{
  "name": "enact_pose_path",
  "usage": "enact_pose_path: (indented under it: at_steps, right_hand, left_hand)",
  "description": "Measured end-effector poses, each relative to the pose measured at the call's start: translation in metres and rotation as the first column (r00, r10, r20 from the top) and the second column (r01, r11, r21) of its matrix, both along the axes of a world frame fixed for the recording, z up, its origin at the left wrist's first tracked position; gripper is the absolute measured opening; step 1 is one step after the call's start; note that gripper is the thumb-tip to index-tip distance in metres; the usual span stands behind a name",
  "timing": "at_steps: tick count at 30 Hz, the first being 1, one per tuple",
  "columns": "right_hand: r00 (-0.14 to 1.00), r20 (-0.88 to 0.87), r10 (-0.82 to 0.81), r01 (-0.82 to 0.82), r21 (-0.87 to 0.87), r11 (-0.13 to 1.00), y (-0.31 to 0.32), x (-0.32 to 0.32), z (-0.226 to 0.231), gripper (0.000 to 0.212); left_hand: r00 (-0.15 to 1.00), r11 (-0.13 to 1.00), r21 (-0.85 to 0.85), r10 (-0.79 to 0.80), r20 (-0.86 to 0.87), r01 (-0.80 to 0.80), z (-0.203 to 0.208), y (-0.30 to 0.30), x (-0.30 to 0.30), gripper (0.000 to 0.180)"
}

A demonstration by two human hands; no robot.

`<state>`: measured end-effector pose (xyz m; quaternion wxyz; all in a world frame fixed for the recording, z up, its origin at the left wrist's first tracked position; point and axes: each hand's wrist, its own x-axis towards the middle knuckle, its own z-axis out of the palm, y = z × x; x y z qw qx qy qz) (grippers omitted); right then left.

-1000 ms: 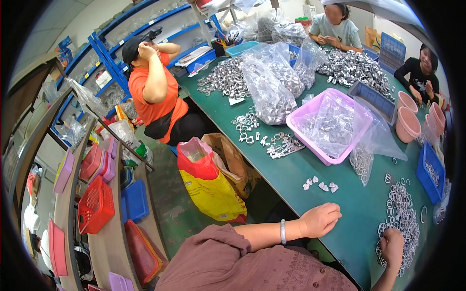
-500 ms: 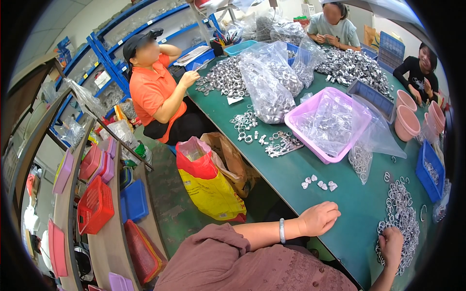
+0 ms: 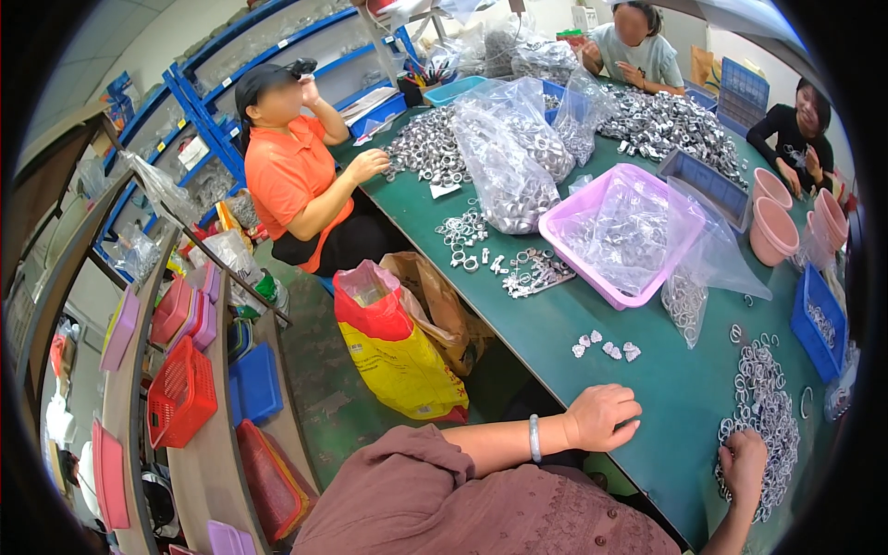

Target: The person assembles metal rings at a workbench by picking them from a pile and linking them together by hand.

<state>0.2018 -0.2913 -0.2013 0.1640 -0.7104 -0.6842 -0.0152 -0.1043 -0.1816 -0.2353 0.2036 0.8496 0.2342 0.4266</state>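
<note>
My left hand, with a pale bangle at its wrist, is over the table's near edge. Its fingers are curled, and whatever may be in them does not show. Beyond it on the green tabletop lie several small silvery heart-shaped pieces. At the lower right, my right hand reaches into the left side of a heap of metal rings. The fingers there are bent together against the rings; their tips are hidden, so I cannot make out what they grip.
A purple tray holds a clear bag of metal parts. A blue tray, pink pots and loose metal pieces share the table. Three co-workers sit around it, one in an orange shirt. A yellow-and-red bag stands on the floor.
My left hand has turned slightly, its thumb side now more visible. My right hand stays at the rings. The orange-shirted co-worker's nearer hand has lowered toward the table.
</note>
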Motion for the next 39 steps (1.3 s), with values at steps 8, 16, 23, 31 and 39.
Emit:
enact_pose_path:
  at_steps: [8, 16, 23, 31, 39]
  right_hand:
    - [0.999, -0.007, 0.044, -0.044, 0.029, 0.999, 0.001, -0.001, 0.001, 0.011]
    - [0.999, -0.046, 0.015, -0.010, 0.090, 0.996, 0.000, 0.003, 0.005, 0.009]
    - [0.979, -0.203, -0.015, 0.041, 0.125, 0.991, 0.000, -0.001, 0.022, 0.007]
    - [0.952, -0.303, -0.045, 0.096, 0.156, 0.983, -0.002, 0.012, 0.024, 0.002]
    - [0.932, -0.359, 0.055, 0.005, 0.164, 0.986, 0.003, 0.017, 0.031, 0.001]
  left_hand:
    - [1.000, 1.000, -0.004, -0.009, -0.012, 0.009, 0.001, -0.001, -0.001, 0.018]
    - [0.999, 0.999, -0.019, -0.035, 0.006, 0.035, 0.002, -0.001, 0.001, 0.026]
    - [0.999, 1.000, 0.017, -0.021, -0.042, 0.022, 0.005, 0.000, 0.000, 0.028]
    - [0.991, 0.999, -0.023, -0.025, -0.132, 0.022, 0.005, 0.000, 0.000, 0.026]
    - [0.996, 1.000, 0.016, -0.022, -0.082, 0.023, 0.007, -0.001, 0.002, 0.026]
